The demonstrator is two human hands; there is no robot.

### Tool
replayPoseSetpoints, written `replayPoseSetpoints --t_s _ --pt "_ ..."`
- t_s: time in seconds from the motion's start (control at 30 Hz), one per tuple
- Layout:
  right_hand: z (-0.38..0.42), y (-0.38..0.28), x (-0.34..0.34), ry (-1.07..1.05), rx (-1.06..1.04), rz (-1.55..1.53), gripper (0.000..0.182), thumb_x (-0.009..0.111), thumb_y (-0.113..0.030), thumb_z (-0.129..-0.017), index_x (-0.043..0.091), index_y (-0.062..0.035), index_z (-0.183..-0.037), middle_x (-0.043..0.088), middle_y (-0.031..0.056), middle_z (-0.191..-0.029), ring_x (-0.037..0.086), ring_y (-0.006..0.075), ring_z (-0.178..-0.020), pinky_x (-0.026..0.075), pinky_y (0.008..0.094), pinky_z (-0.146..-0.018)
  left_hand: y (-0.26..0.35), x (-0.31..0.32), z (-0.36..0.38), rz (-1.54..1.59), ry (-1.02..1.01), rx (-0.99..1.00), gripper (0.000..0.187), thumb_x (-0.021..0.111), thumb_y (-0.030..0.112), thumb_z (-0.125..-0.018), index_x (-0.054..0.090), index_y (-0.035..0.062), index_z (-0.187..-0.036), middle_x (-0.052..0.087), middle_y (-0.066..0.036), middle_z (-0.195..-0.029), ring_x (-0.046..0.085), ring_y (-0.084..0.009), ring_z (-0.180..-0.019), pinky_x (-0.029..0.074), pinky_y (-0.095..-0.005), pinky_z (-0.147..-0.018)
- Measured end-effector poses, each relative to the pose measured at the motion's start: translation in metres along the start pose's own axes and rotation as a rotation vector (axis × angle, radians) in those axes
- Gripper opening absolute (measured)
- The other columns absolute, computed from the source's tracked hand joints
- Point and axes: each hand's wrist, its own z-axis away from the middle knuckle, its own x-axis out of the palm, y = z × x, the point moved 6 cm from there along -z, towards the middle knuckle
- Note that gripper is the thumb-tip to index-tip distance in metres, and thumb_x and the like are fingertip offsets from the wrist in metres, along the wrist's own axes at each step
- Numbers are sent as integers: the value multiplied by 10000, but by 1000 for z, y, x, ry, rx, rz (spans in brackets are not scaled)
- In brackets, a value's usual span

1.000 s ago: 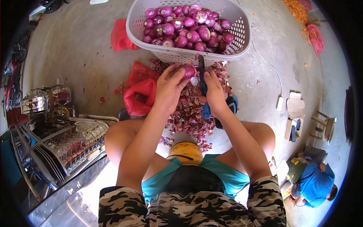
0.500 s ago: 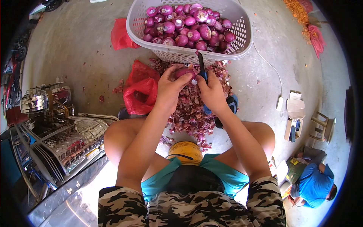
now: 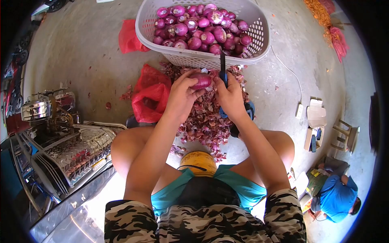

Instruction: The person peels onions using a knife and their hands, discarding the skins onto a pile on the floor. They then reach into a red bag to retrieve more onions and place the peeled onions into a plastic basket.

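My left hand (image 3: 183, 94) is wrapped round a purple-red onion (image 3: 200, 81), its fingers behind and below it. Just to the right, my right hand (image 3: 230, 95) grips a knife (image 3: 223, 69) with a dark blade that points up toward the basket. The blade stands apart from the onion. Beneath both hands a heap of loose onion skins (image 3: 204, 125) lies on the floor. Beyond them is a grey perforated basket (image 3: 194, 60) filled with peeled-looking purple onions (image 3: 207, 38).
Red plastic bags (image 3: 150, 95) lie left of the skins. A yellow bucket (image 3: 198, 162) stands between my legs. Metal machinery (image 3: 77, 150) is at the left. A power strip (image 3: 299, 111), an open box (image 3: 315, 133), a stool (image 3: 347, 137) and a person in blue (image 3: 338, 198) are at the right.
The knife has moved right and slightly down, away from the onion, and its blade is more upright. The onion is turned and more exposed as my right hand has drawn back.
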Motion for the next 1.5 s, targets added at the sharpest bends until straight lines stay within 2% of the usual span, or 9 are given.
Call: replayPoseSetpoints --t_s 0.17,0.4,0.57,0.7,1.0,1.2,1.33,1.37,1.5 --pt "0 -1 -4 49 56 -91 170 575 -144 -870 527 14 -831 509 37 -630 454 108 -583 387 302 -529 -2 6 -1 203 -139 -8 402 512 114 -821 490 13 -1210 569 -100 -1156 545 -224 -1083 416 -373 -968" --pt "2 -5 -2 69 -23 -19 184 611 -149 -843 532 14 -814 506 39 -627 441 98 -581 384 287 -524 -2 11 4 -144 -19 69 370 541 214 -887 486 9 -1190 573 -98 -1128 546 -229 -1084 397 -382 -1000" --pt "-5 -6 -12 101 -106 368 198 608 -169 -812 541 12 -855 590 159 -687 576 303 -629 439 407 -598 -9 -7 1 27 68 -175 356 561 352 -887 551 63 -1095 613 -71 -1051 575 -199 -994 415 -344 -920" --pt "-4 -4 -9 -16 -34 721 257 594 -210 -797 535 1 -932 610 250 -788 587 440 -801 448 517 -692 -4 -5 2 7 102 -135 359 569 405 -873 572 98 -1058 628 -65 -1016 578 -176 -959 409 -319 -865" --pt "4 -19 -9 16 -125 701 403 593 -273 -808 462 28 -1041 588 285 -909 589 462 -806 471 518 -696 12 -9 -9 41 126 34 350 553 317 -904 550 32 -1106 614 -86 -1064 569 -196 -994 423 -335 -926" --pt "5 -14 -10 -32 -155 733 329 539 -252 -850 454 28 -1002 590 280 -903 589 466 -787 470 531 -686 44 2 -28 -80 183 218 365 523 300 -933 529 5 -1148 582 -104 -1128 550 -207 -1059 417 -335 -960" --pt "6 -1 -6 -183 -107 819 253 480 -209 -885 472 7 -1017 607 269 -826 594 453 -767 461 533 -676 43 24 -26 201 -9 158 451 541 335 -923 447 47 -1256 501 -119 -1249 511 -233 -1116 407 -355 -973" --pt "6 1 -6 -206 -83 819 242 468 -204 -895 486 -7 -1032 610 262 -807 597 440 -765 454 530 -674 42 26 -24 135 -66 177 491 561 293 -914 388 60 -1311 499 -102 -1236 492 -251 -1141 408 -379 -964" --pt "7 -5 -7 -241 -82 828 216 441 -197 -916 520 -20 -1012 606 242 -717 603 420 -739 458 513 -667 36 11 -21 -726 65 409 486 633 186 -851 440 27 -1268 537 -92 -1163 527 -253 -1083 427 -359 -915"
